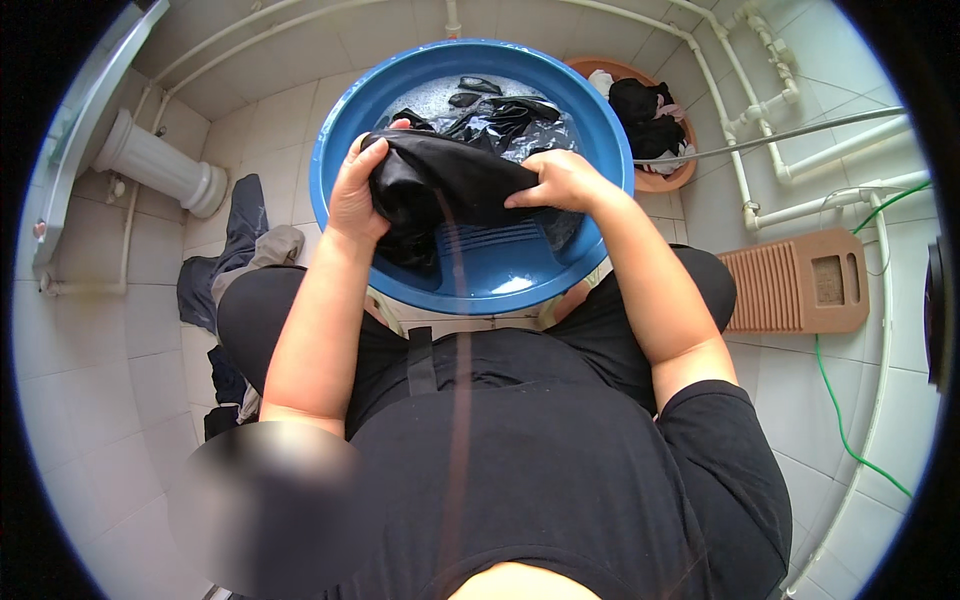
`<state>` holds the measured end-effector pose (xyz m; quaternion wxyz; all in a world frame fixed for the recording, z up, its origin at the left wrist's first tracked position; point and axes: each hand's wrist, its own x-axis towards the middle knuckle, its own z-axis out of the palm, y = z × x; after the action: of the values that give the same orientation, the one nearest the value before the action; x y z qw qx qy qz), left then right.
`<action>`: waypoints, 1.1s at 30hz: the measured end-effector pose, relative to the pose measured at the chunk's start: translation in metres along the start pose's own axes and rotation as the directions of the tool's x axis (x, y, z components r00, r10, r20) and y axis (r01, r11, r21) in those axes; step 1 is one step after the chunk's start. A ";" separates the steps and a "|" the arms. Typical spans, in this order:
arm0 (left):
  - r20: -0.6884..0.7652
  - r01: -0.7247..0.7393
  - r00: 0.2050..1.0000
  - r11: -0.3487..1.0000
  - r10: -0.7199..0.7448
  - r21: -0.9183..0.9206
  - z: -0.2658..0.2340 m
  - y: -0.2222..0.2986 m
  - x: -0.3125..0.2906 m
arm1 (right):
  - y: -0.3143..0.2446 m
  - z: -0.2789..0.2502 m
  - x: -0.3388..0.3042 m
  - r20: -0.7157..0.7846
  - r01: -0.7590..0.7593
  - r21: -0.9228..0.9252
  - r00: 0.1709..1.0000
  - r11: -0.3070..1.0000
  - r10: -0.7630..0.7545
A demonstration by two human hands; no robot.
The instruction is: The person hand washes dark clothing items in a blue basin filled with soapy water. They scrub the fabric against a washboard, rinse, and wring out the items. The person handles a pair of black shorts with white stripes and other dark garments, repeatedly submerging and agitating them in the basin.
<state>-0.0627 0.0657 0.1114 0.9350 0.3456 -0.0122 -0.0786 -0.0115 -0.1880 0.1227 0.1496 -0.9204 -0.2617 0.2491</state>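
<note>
A wet, shiny black garment (450, 180) is stretched between my two hands over a large blue tub (322, 175). On its left end, my left hand (360, 190) is closed, with the fingers partly hidden behind the cloth. My right hand (563, 182) pinches the garment's right side between thumb and fingers. Beneath it, more dark wet clothes (505, 122) lie in sudsy water (420, 97). A ridged washboard area (490, 238) is moulded into the tub's near side, partly covered by the garment. What kind of garment it is, I cannot tell.
An orange-brown basin (682, 182) of dark and light clothes stands behind the tub's right side. A brown washboard (765, 285) leans by white wall pipes (820, 205). Grey and dark clothes (245, 222) lie on the left floor near a white pedestal (160, 165). A grey hose (790, 133) reaches the tub.
</note>
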 end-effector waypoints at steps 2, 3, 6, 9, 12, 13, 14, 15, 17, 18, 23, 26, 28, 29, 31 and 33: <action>-0.090 0.122 0.985 0.969 -0.144 -0.215 -0.005 -0.016 0.008 | 0.039 0.032 0.019 -0.317 0.351 0.387 0.919 0.853 -0.235; -0.224 0.086 0.968 0.989 -0.111 -0.118 -0.015 -0.028 0.012 | 0.028 0.036 0.016 -0.376 0.329 0.775 0.926 0.539 -0.024; -0.506 0.148 0.861 0.978 -0.056 0.144 -0.017 -0.067 0.019 | -0.011 0.024 0.010 -0.459 0.431 0.850 0.888 0.303 0.024; -0.161 0.262 0.940 0.938 -0.302 -0.227 -0.020 -0.093 0.021 | -0.072 0.056 -0.002 -0.636 0.570 0.516 0.755 0.640 -0.159; -0.356 0.353 0.893 0.919 -0.274 0.177 -0.024 -0.099 0.020 | -0.091 0.081 -0.008 -0.758 0.659 0.078 0.526 0.748 -0.385; -0.206 0.296 0.936 0.955 -0.287 0.012 -0.034 -0.101 0.017 | -0.087 0.081 -0.004 -0.719 0.571 -0.013 0.565 0.821 -0.404; -0.053 0.253 0.963 0.954 -0.265 -0.160 -0.044 -0.103 0.014 | -0.075 0.090 0.010 -0.779 0.511 -0.001 0.538 0.859 -0.321; -0.181 0.264 0.938 0.948 -0.295 -0.176 -0.014 -0.090 0.008 | -0.053 0.089 0.026 -0.779 0.363 0.164 0.619 0.917 -0.106; -0.319 0.245 0.902 0.954 -0.290 -0.175 0.027 -0.084 0.004 | -0.037 0.091 0.038 -0.799 0.232 0.203 0.600 0.951 0.024; -0.395 0.221 0.868 0.947 -0.300 -0.232 0.034 -0.085 0.007 | -0.037 0.096 0.040 -0.837 0.258 0.080 0.542 0.963 -0.075; -0.281 0.350 0.902 0.936 -0.327 0.036 -0.088 -0.126 0.023 | -0.100 0.102 -0.001 -0.800 0.626 -0.054 0.439 0.778 -0.409; -0.607 0.314 0.712 0.933 -0.353 -0.174 0.029 -0.097 0.001 | -0.053 0.105 0.036 -0.898 0.521 0.208 0.437 0.828 -0.049; -0.484 0.240 0.839 0.967 -0.249 -0.082 0.026 -0.103 0.002 | -0.036 0.086 0.037 -0.748 0.280 0.417 0.647 0.865 0.152; -0.386 0.265 0.878 0.959 -0.282 -0.096 0.006 -0.109 0.001 | -0.045 0.090 0.031 -0.825 0.362 0.302 0.563 0.882 0.051; -0.155 0.334 0.916 0.918 -0.370 -0.215 -0.050 -0.118 0.006 | -0.075 0.092 0.011 -0.831 0.496 0.186 0.540 0.848 -0.133; 0.128 0.438 0.899 0.838 -0.420 -0.327 -0.077 -0.125 0.015 | -0.096 0.095 -0.002 -0.833 0.615 0.075 0.472 0.785 -0.290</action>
<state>-0.0594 0.0193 -0.0284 0.9390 0.1669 0.0553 -0.2956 -0.1028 -0.0968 0.0835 0.4782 -0.7811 -0.3562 -0.1854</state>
